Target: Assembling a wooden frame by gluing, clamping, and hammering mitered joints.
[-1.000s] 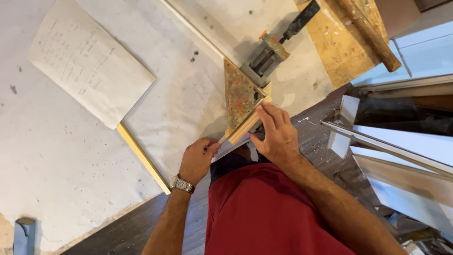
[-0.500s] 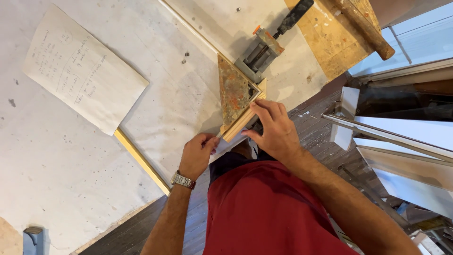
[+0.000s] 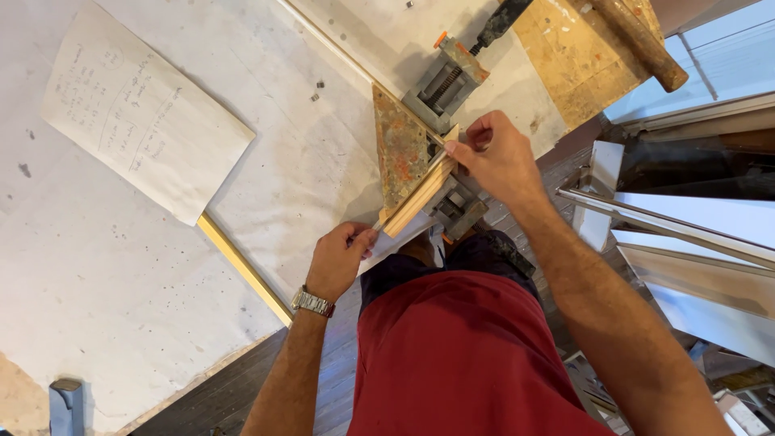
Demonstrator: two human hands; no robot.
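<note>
Much of the corner clamp [image 3: 446, 145] is covered: its grey body shows above and below the right hand [image 3: 502, 158], but how its jaws meet the wood is hidden behind the fingers. The clamp's dark handle runs off the top edge of the view. A wooden mallet [image 3: 638, 44] at the top right is cut off too, lying across a paint-stained board [image 3: 569, 60]. The writing on the sheet of paper [image 3: 145, 121] is too faint to make out.

The white worktop [image 3: 121, 282] is speckled with marks, and a thin yellow strip [image 3: 242, 266] lies along it below the paper. A rusty triangular plate [image 3: 401, 149] sits just left of the clamp. To the right, white trim lengths [image 3: 694, 242] lean beyond the worktop's edge.

The short wooden moulding piece [image 3: 420, 194] lies slanted in the clamp, touching the triangular plate's edge. The right hand pinches its upper end, fingers closed narrowly on the wood. The left hand [image 3: 339, 258], with a metal wristwatch [image 3: 311, 302], is curled at its lower end; it looks to be gripping the wood or something thin beside it, though I cannot tell which.
</note>
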